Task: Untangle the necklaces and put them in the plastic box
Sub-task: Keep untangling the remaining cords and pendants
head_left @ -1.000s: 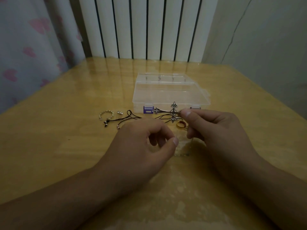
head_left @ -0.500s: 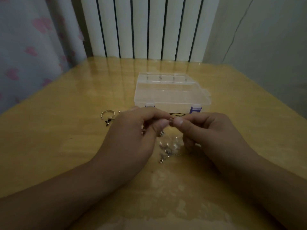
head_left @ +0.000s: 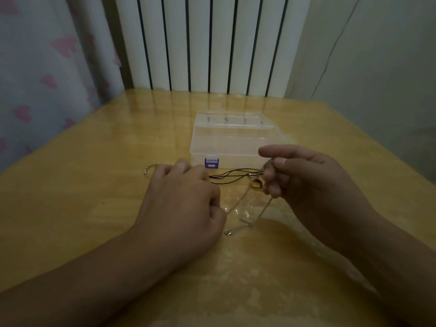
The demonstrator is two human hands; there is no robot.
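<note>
Stretching across the middle of the frame, thin black necklace cords run between two hands. The left hand, at centre left, is curled into a fist gripping the cords' left end. The right hand, at centre right, pinches the cords and a pale chain, which hangs to the wooden table, just beside an amber ring. The clear plastic box sits closed just above them; a bracelet lies at left.
</note>
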